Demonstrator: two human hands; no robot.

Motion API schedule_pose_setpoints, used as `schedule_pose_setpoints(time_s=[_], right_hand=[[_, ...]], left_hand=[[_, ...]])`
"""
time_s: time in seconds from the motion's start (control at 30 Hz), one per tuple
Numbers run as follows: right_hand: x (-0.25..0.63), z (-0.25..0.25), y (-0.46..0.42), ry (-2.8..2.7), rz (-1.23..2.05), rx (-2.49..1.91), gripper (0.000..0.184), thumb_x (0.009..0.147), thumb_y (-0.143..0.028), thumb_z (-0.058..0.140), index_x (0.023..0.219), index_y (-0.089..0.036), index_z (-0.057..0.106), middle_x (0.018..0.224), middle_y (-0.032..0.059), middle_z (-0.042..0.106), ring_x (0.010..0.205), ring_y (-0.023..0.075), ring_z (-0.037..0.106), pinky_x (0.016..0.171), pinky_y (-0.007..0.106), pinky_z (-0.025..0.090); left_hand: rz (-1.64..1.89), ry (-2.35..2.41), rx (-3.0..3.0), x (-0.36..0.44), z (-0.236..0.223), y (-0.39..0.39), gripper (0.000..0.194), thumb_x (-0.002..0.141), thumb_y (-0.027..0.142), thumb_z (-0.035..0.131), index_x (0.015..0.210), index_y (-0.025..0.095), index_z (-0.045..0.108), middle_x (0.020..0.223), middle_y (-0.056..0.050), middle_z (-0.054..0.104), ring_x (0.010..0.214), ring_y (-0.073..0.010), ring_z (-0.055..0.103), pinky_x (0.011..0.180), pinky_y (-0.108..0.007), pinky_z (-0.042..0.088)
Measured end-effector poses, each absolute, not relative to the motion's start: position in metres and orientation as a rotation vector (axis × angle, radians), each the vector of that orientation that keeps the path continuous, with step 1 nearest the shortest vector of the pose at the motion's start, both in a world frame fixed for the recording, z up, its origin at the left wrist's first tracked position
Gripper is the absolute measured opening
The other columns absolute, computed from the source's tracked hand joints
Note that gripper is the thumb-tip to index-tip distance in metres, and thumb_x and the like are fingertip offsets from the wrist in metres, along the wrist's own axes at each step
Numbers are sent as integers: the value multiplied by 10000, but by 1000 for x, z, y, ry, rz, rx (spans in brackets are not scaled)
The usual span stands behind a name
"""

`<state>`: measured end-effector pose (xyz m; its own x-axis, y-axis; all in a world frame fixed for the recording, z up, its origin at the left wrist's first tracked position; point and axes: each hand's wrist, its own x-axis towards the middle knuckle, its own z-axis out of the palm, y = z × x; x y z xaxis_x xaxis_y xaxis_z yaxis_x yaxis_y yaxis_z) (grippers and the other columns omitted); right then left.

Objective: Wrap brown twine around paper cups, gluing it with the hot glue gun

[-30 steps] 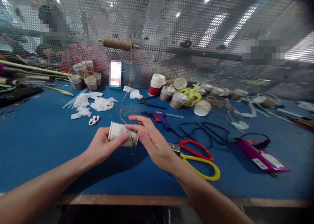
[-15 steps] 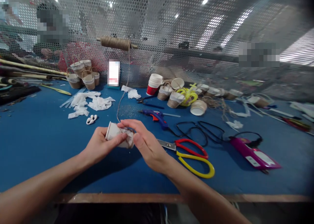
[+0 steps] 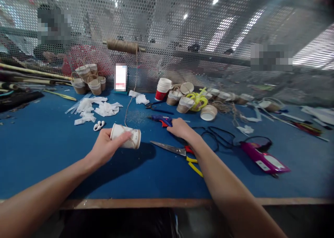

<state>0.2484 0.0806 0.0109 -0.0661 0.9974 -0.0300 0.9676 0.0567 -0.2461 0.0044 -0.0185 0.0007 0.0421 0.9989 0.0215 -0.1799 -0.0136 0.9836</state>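
Note:
My left hand [image 3: 105,146] is closed round a white paper cup [image 3: 135,140] that lies on its side above the table, thumb across its wall. Twine [image 3: 128,105] runs down to the cup from a spool [image 3: 122,46] on the mesh. Off to the right, my right hand [image 3: 182,129] has its fingers wrapped on the handle of a blue hot glue gun [image 3: 158,118], whose nozzle points left. Below that hand lies a pair of scissors [image 3: 169,148] with red and yellow handles, partly hidden by my right forearm.
Twine-wrapped cups [image 3: 95,87] are stacked at the back left, near a lit phone [image 3: 120,78]. White scraps [image 3: 106,109] and white earbuds [image 3: 98,125] lie left of centre. Behind the glue gun are pliers [image 3: 161,111] and stacked cups [image 3: 164,88]. A purple power strip [image 3: 263,158] lies right.
My right hand has left the cup and moved right onto the glue gun's handle. My left hand still holds the cup, now turned slightly with its side more exposed.

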Motion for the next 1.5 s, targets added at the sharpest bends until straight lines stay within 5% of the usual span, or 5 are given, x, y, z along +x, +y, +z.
schedule_pose_setpoints(time_s=[0.17,0.27,0.43,1.0,1.5], right_hand=[[246,18,72,-1900,570,-1937,133,749,-163,559,879,-134,558,727,80,618,651,171,596,608,311,492],[240,36,53,-1801,727,-1723,198,777,-237,522,961,-165,507,760,34,621,620,110,588,585,238,492],[224,51,19,-1615,1213,-1273,206,691,-343,624,705,-144,571,554,-7,569,422,63,485,403,189,393],[218,43,-24,-2161,497,-1375,105,733,-336,562,714,-240,599,529,-30,564,493,144,548,465,250,438],[220,41,-24,-2283,378,-1294,128,715,-298,580,636,-234,502,607,-21,581,524,139,541,498,255,448]], left_hand=[[1271,1029,1053,3,2,-18,131,635,251,684,629,120,685,583,-12,667,516,-92,567,529,-187,461],[1251,1055,990,4,5,-17,152,630,265,686,632,114,679,571,-16,665,512,-104,577,529,-201,464],[1248,1102,897,6,8,-15,164,606,267,694,606,107,661,539,-12,649,482,-102,563,510,-206,449],[1210,1153,793,2,13,-6,204,594,297,712,578,103,652,533,-26,644,457,-94,542,479,-195,411],[1197,1155,841,0,9,-4,115,603,209,695,653,108,672,617,-42,690,522,-120,601,551,-227,468]])
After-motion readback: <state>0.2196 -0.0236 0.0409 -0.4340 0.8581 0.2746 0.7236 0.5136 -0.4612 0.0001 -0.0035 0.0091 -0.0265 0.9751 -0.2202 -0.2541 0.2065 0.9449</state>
